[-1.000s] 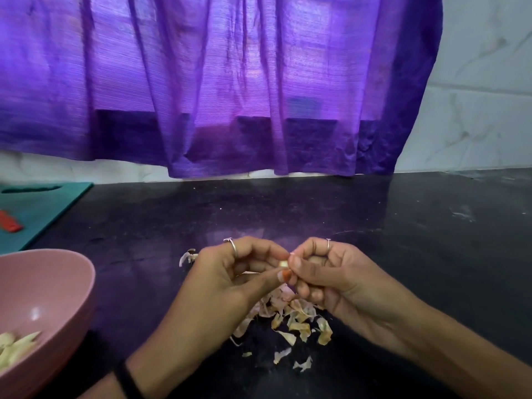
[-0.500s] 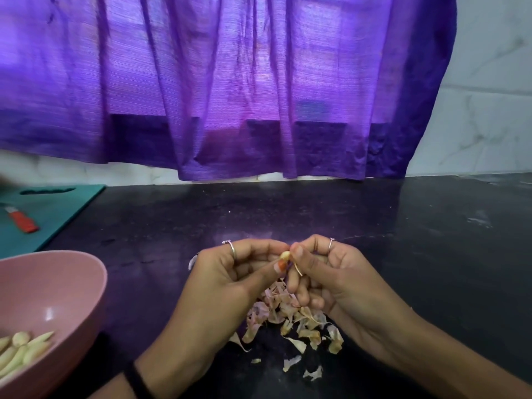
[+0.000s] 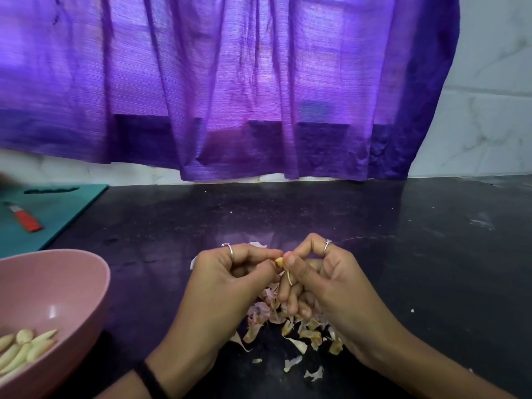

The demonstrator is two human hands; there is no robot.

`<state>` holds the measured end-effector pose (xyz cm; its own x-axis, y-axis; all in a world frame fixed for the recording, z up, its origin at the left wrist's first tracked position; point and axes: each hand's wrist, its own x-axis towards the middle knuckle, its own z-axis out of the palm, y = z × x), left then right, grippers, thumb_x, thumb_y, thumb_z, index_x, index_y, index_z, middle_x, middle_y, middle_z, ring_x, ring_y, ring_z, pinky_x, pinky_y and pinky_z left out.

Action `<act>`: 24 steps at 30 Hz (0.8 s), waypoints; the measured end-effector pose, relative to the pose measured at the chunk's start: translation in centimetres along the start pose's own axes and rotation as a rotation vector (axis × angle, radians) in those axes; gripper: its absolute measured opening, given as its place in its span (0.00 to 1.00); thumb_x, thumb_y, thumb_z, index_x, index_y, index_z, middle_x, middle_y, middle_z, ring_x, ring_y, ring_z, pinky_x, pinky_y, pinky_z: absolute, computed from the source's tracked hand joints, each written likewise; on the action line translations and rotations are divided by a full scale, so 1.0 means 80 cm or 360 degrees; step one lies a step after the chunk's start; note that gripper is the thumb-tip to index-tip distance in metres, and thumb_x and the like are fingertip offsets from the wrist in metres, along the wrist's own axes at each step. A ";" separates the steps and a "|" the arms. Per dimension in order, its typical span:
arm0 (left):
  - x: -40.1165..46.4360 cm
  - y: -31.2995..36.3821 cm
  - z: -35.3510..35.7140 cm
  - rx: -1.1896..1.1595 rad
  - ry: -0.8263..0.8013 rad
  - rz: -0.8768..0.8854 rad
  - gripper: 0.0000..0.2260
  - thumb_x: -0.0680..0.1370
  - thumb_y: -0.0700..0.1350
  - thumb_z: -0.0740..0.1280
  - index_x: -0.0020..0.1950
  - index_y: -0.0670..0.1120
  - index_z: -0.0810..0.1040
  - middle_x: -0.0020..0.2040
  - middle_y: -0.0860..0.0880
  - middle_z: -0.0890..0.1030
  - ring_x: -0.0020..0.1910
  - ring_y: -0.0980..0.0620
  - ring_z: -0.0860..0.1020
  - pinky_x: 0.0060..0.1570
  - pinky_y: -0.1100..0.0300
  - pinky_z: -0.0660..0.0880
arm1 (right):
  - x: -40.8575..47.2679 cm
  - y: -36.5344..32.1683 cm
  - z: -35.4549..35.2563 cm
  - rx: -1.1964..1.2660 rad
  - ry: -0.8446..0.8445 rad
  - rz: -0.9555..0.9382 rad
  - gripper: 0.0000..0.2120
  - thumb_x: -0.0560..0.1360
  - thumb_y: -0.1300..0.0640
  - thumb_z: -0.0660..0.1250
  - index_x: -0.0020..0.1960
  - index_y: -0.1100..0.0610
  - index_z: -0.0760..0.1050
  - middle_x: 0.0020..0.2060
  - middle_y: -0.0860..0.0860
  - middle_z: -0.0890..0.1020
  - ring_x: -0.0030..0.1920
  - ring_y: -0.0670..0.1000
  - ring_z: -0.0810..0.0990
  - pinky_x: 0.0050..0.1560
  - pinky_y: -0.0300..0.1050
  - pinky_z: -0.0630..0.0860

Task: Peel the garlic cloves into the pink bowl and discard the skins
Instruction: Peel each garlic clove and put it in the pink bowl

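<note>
A small pale garlic clove [image 3: 278, 261] is sitting pinched between both sets of fingertips, a thin strip of skin dangling beneath it. The left hand [image 3: 221, 286] and the right hand [image 3: 322, 286] are both curling tightly around it, above a heap of papery tan garlic skins [image 3: 290, 329] lying on the black stone counter [image 3: 403, 254]. Well off to the left, the round pink bowl [image 3: 57, 277] is holding peeled cream cloves [image 3: 26, 345]. Beyond it, an orange-handled knife [image 3: 24, 218] is lying on a teal cutting board [image 3: 57, 208].
</note>
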<state>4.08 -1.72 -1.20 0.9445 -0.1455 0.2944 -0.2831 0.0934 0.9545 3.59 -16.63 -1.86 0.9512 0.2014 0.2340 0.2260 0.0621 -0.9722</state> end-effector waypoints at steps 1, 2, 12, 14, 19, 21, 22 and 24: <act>0.000 -0.001 0.000 0.0003 0.0019 -0.0001 0.05 0.73 0.33 0.69 0.43 0.39 0.84 0.35 0.39 0.83 0.32 0.52 0.82 0.34 0.65 0.78 | 0.000 0.000 0.001 -0.0017 -0.0010 -0.0008 0.08 0.77 0.57 0.63 0.44 0.62 0.70 0.30 0.57 0.81 0.24 0.49 0.75 0.23 0.36 0.69; 0.001 -0.001 0.000 0.0020 0.0038 0.0000 0.04 0.73 0.33 0.69 0.42 0.40 0.84 0.34 0.40 0.83 0.32 0.53 0.81 0.35 0.65 0.78 | 0.000 0.000 0.002 -0.0052 -0.0014 -0.0022 0.07 0.77 0.58 0.63 0.44 0.62 0.70 0.30 0.57 0.81 0.24 0.50 0.75 0.23 0.36 0.69; 0.007 -0.014 -0.003 0.0321 0.0224 -0.0032 0.08 0.72 0.35 0.70 0.38 0.48 0.84 0.34 0.49 0.85 0.35 0.54 0.83 0.40 0.62 0.79 | -0.001 0.008 -0.007 -0.0900 0.0170 -0.0320 0.04 0.73 0.54 0.71 0.48 0.51 0.81 0.40 0.44 0.82 0.41 0.43 0.82 0.43 0.37 0.78; 0.006 -0.016 -0.003 0.0347 0.0185 -0.0055 0.08 0.73 0.35 0.70 0.38 0.47 0.84 0.34 0.48 0.85 0.37 0.52 0.84 0.42 0.61 0.79 | 0.001 0.010 -0.005 -0.0968 0.0215 -0.0341 0.04 0.73 0.61 0.72 0.46 0.53 0.81 0.40 0.45 0.81 0.41 0.43 0.81 0.44 0.37 0.79; 0.002 -0.015 -0.003 0.0459 0.0147 -0.0003 0.07 0.73 0.37 0.70 0.40 0.48 0.84 0.35 0.50 0.85 0.37 0.54 0.84 0.41 0.63 0.80 | 0.001 0.010 -0.003 -0.0825 0.0202 -0.0240 0.04 0.73 0.62 0.72 0.44 0.55 0.80 0.36 0.50 0.83 0.36 0.49 0.82 0.40 0.42 0.81; 0.004 -0.015 -0.003 0.0523 0.0132 0.0023 0.07 0.73 0.38 0.70 0.40 0.49 0.84 0.35 0.52 0.85 0.38 0.56 0.83 0.41 0.63 0.80 | 0.003 0.011 -0.006 -0.0801 0.0214 -0.0219 0.04 0.72 0.62 0.73 0.43 0.54 0.80 0.36 0.50 0.83 0.36 0.49 0.83 0.40 0.42 0.81; 0.003 -0.015 -0.003 0.0555 0.0117 0.0029 0.07 0.73 0.38 0.70 0.41 0.50 0.84 0.35 0.53 0.85 0.37 0.57 0.83 0.40 0.64 0.79 | 0.002 0.011 -0.006 -0.0806 0.0222 -0.0209 0.05 0.72 0.62 0.73 0.43 0.54 0.80 0.36 0.49 0.83 0.37 0.48 0.83 0.41 0.43 0.81; 0.001 -0.014 -0.002 0.0604 0.0078 0.0043 0.07 0.73 0.38 0.70 0.41 0.50 0.84 0.35 0.54 0.84 0.36 0.59 0.83 0.37 0.67 0.77 | 0.000 0.012 -0.006 -0.0792 0.0222 -0.0182 0.05 0.72 0.63 0.73 0.43 0.53 0.80 0.35 0.50 0.83 0.37 0.49 0.83 0.41 0.42 0.81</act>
<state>4.50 -1.66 -2.25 0.9400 -0.1001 0.3261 -0.3411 -0.2758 0.8986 3.93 -17.01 -2.82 0.9260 0.0864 0.3676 0.3700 -0.4025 -0.8373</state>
